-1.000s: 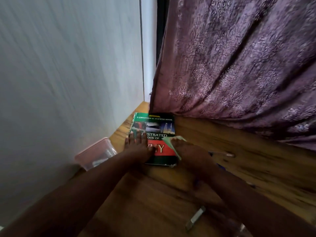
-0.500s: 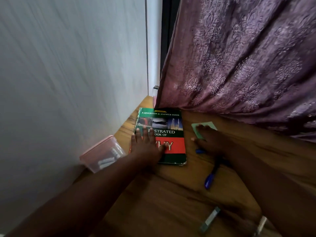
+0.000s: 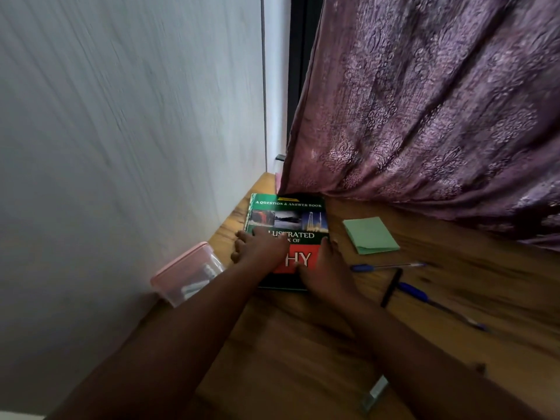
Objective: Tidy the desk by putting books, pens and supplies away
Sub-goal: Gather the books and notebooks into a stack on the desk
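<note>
Wooden desk (image 3: 303,344) beside a purple curtain (image 3: 439,101). Green book (image 3: 288,219) lies flat in the far corner, against the wall. Left hand (image 3: 262,248) and right hand (image 3: 325,268) rest on its cover, fingers straight, slightly spread. Green notepad (image 3: 371,235) and pens (image 3: 388,266) lie right of the book.

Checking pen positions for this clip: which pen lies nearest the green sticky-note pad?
The thin clear-barrelled pen with a blue cap, just below the pad; the black and thick blue pen lie further off.
</note>
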`<state>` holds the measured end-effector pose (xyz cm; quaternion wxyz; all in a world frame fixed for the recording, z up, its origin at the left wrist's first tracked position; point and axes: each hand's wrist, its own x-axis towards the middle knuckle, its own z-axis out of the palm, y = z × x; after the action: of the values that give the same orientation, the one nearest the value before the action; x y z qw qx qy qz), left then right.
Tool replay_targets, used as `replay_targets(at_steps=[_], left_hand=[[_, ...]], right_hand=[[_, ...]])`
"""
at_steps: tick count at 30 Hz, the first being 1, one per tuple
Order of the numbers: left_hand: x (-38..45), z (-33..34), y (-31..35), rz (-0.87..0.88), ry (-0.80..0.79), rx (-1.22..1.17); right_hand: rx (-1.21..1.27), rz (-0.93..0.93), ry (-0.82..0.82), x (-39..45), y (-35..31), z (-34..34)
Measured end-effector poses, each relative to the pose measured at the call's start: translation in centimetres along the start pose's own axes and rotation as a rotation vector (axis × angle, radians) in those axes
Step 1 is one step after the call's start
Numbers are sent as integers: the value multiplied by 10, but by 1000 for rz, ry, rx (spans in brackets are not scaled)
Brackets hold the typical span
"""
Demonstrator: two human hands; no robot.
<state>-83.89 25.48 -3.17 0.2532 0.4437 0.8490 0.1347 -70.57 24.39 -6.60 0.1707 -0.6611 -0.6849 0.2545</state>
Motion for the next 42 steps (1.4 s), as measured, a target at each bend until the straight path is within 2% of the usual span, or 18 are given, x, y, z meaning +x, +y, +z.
replay_targets(at_steps=[4, 10, 14, 17, 25, 29, 33, 36, 39, 42], left_hand=[[0, -8, 7, -62, -43, -32], [3, -12, 7, -105, -58, -170], [4, -22, 6, -102, -48, -316], [0, -39, 14, -4, -134, -379], [-36, -52, 22, 106, -409, -438], [25, 13, 13, 91, -320, -366], [-49, -14, 34, 190, -311, -349], [-84, -17, 57, 305, -365, -338], [-168, -43, 85, 450, -446, -360], [-221, -32, 109, 579, -505, -411]], right_hand=[[141, 132, -22, 8, -13, -9], [672, 446, 35, 13, -13, -35], [963, 656, -149, 12, -10, -48], [956, 650, -218, 9, -11, -52], [865, 591, -153, -22, -11, -80], [843, 515, -58, -50, -9, -101], [808, 470, 33, -75, 3, -117], [849, 434, 87, -99, 21, -140], [867, 428, 164, -127, 49, -168], [835, 460, 278, -159, 84, -201]])
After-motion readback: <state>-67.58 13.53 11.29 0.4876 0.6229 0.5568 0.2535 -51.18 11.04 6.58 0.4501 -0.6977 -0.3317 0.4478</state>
